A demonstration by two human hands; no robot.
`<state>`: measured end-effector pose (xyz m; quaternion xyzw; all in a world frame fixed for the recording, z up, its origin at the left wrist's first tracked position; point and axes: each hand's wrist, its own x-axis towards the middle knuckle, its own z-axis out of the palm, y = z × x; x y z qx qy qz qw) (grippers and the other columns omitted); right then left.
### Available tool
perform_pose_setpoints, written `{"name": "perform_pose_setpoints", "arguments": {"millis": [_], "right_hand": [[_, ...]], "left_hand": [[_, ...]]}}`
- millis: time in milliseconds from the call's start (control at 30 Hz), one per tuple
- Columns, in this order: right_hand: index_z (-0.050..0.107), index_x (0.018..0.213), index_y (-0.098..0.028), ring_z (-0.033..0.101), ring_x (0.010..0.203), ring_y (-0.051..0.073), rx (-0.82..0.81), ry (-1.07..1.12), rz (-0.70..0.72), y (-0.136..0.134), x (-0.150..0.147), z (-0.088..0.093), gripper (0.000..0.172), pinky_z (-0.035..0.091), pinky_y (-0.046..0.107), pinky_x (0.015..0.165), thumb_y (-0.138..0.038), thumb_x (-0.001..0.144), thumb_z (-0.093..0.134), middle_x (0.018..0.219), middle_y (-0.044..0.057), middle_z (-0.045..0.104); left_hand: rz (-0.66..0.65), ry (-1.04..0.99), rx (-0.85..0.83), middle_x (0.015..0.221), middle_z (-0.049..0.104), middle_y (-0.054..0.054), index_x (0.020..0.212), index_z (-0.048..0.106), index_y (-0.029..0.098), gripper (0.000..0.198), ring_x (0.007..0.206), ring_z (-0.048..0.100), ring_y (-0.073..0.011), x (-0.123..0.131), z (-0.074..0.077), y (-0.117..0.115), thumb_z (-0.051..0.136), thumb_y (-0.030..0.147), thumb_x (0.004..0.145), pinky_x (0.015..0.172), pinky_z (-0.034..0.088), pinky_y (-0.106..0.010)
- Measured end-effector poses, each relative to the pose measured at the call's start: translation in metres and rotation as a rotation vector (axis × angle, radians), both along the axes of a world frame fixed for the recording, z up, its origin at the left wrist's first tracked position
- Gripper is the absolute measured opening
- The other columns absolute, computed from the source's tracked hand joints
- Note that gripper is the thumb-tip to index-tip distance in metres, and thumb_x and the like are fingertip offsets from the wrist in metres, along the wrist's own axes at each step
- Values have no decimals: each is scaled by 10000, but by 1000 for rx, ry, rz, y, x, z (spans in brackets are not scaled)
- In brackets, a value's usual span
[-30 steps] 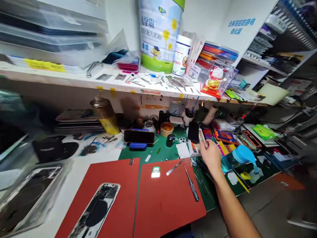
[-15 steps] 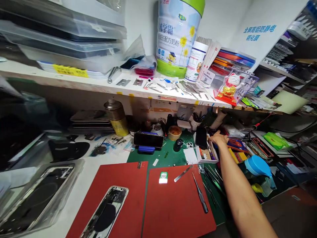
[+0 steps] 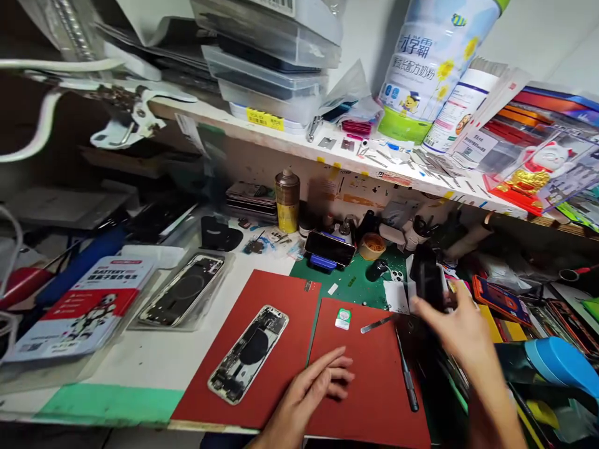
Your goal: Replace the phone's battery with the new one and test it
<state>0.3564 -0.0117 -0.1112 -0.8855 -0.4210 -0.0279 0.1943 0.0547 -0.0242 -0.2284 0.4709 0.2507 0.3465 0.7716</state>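
Observation:
My right hand [image 3: 461, 327] is at the white box [image 3: 412, 287] on the right, thumb and fingers closed around the lower end of a dark phone-shaped slab [image 3: 428, 280]. The slab is blurred and hides much of the box. Over the gap between the two red mats, my left hand [image 3: 321, 383] is empty, its fingers apart and slightly bent. Left of it, an opened phone housing [image 3: 248, 354] lies on the left red mat [image 3: 196, 393]. On the right mat [image 3: 369, 386] are a small green-and-white piece [image 3: 343, 318], a flat metal blade [image 3: 375, 324] and a screwdriver [image 3: 408, 374].
Another opened phone [image 3: 182, 290] lies in a clear tray at left, beside a printed battery package [image 3: 84, 312]. A phone on a blue stand [image 3: 330, 249], a spray can [image 3: 287, 202] and a blue-lidded jug [image 3: 561, 371] stand around the mats. A loaded shelf [image 3: 299, 146] overhangs the back.
The view has swung left. My left hand has come into view over the mats. My right hand has drawn back from the box's far side and now grips the dark slab.

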Motion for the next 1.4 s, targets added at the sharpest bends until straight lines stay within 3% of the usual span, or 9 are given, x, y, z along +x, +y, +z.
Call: {"name": "perform_pose_setpoints", "arguments": {"millis": [133,233,367,467,633,867,1000,1200,1400], "right_hand": [[444,1553,-160,722,1131,408,123,198,200,-44,-122,-54,904,615,508,863,-714,868,647,1295,201,711],[469,1534,-154,688,1184,417,233,309,262,-66,-167,-78,752,604,521,887,-646,973,564,1318,231,681],[599,1411,-231,706,1170,321,392,443,358,-97,-166,-95,470,608,432,940,-440,996,661,1308,150,699],[577,1447,-227,725,1132,293,374,682,366,-112,-161,-111,571,631,401,917,-438,944,745,1326,141,700],[527,1499,-215,707,1118,272,380,1014,199,-105,-167,-127,736,614,391,953,-495,882,815,1313,136,696],[467,1523,-255,709,1116,255,393,1254,319,-105,-164,-126,699,609,384,967,-462,929,773,1341,133,672],[344,1611,-309,684,1221,277,310,1277,426,-111,-164,-121,831,570,409,1058,-387,916,792,1421,114,642],[362,1619,-303,593,1385,308,301,1259,368,-112,-168,-131,906,548,428,1110,-388,859,849,1537,119,581],[548,1525,-256,652,1326,298,390,1343,323,-102,-165,-129,604,606,377,1030,-457,982,720,1474,122,653]], "left_hand": [[-90,-270,-254,1575,553,-114,1575,482,361,621,1385,593,-320,18,13,-5,301,661,1062,1064,545,-575],[-54,-318,-334,1515,612,-100,1559,510,327,585,1369,604,-309,15,21,-2,313,601,1081,1115,502,-569],[6,-331,-556,1380,706,-116,1567,493,258,527,1306,647,-316,1,24,4,410,466,1090,1150,452,-519],[28,-343,-597,1352,722,-105,1576,475,264,513,1283,660,-312,-3,22,5,464,409,1084,1157,434,-495],[15,-363,-592,1359,721,-99,1528,545,252,466,1299,645,-297,-2,18,2,495,371,1080,1179,407,-466],[45,-366,-592,1402,700,-95,1475,604,231,431,1349,604,-296,-2,18,-1,517,372,1077,1172,413,-434],[55,-358,-612,1393,703,-111,1508,567,219,466,1327,622,-306,-2,18,-1,507,399,1081,1146,437,-439],[41,-339,-625,1424,681,-138,1577,475,225,527,1322,631,-328,-2,16,-1,491,413,1086,1130,455,-470],[-3,-339,-604,1447,667,-134,1579,478,244,541,1338,623,-336,-4,18,-1,510,432,1073,1140,466,-495]]}}
